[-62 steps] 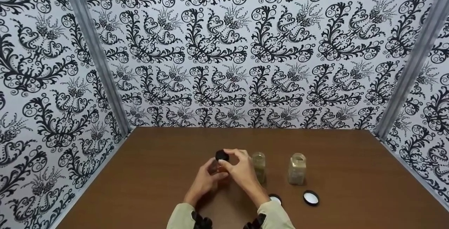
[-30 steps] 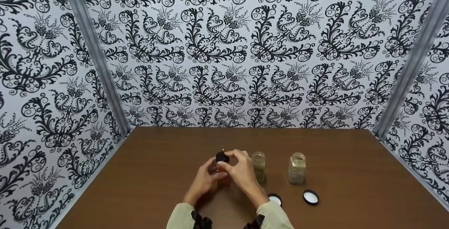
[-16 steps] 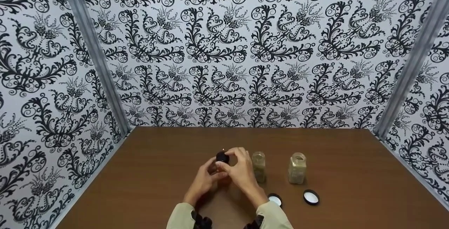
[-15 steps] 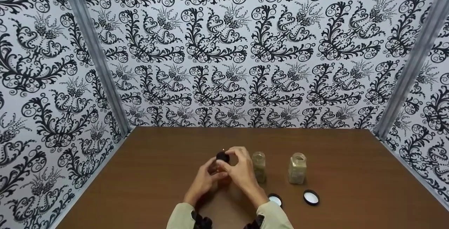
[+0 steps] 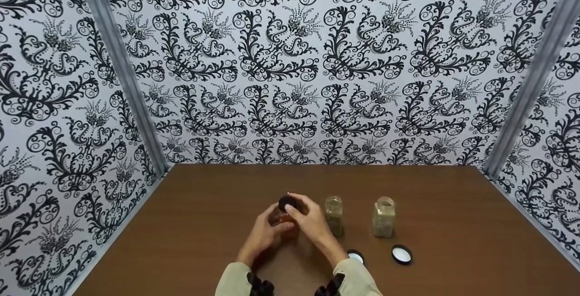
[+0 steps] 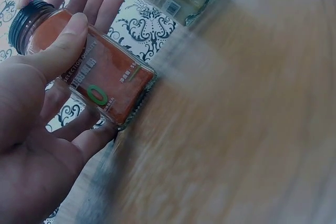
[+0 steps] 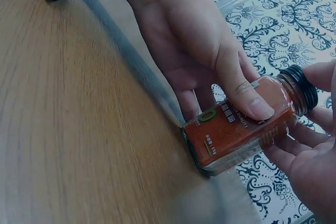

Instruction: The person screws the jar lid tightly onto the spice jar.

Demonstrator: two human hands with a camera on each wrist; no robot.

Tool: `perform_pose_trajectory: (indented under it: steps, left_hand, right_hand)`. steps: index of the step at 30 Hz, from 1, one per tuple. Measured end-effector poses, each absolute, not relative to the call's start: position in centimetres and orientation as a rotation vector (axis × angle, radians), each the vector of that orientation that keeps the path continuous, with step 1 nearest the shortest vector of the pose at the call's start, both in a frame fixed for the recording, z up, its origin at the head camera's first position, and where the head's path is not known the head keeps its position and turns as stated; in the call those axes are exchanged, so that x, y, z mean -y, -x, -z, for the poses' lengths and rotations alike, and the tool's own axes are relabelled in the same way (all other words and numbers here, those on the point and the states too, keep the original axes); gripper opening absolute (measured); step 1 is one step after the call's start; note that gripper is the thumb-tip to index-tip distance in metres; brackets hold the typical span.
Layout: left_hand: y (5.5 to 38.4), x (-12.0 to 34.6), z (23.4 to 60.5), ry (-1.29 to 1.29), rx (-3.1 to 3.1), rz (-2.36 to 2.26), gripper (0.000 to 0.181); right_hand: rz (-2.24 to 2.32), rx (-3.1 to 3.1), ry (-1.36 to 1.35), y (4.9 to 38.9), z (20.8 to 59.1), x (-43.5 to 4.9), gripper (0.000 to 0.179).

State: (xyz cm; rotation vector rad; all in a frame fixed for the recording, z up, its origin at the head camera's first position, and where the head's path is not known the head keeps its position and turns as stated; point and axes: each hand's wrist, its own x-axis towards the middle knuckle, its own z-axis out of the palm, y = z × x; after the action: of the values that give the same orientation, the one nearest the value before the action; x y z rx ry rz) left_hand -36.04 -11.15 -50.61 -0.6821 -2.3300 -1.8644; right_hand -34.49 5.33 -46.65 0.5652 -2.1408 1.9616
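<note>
My left hand (image 5: 265, 234) grips a square glass spice jar (image 6: 107, 72) of orange-red powder, its thumb across the labelled face. A ridged black lid (image 7: 300, 88) sits on the jar's neck. My right hand (image 5: 314, 222) holds this lid between thumb and fingers, the thumb lying on its near side in the head view. In both wrist views the jar's base is right at the table surface. Just right of my right hand stands a lidless jar (image 5: 334, 218) with greenish contents. A second lidless jar (image 5: 384, 219), with greyish-green contents, stands farther right.
On the brown table (image 5: 217, 191), two black lids lie with white insides up: one lid (image 5: 355, 257) beside my right forearm, the other lid (image 5: 402, 254) in front of the rightmost jar. Patterned walls (image 5: 290, 60) enclose the table's back and sides.
My right fingers have shifted round the lid, and the thumb now lies higher on it. The left hand and jar stay in place, as do the other jars and lids.
</note>
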Motion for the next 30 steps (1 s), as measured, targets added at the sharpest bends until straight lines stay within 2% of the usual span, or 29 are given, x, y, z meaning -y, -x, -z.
perform_pose_trajectory:
  steps: [9,18,30]
  left_hand:
    - [36.26,11.33,50.92,0.743,2.291,1.906,0.058]
    - [36.42,11.31,51.06,0.734,2.293,1.932,0.059]
    - [36.27,11.28,50.92,0.735,2.299,1.879,0.058]
  right_hand:
    - [-1.911,2.145,-0.503,34.68,46.95,-5.27,0.036]
    - [-1.919,2.155,-0.531,34.7,47.07,-5.42,0.051]
    - [-1.866,2.164,-0.562,34.73,47.25,-5.54,0.04]
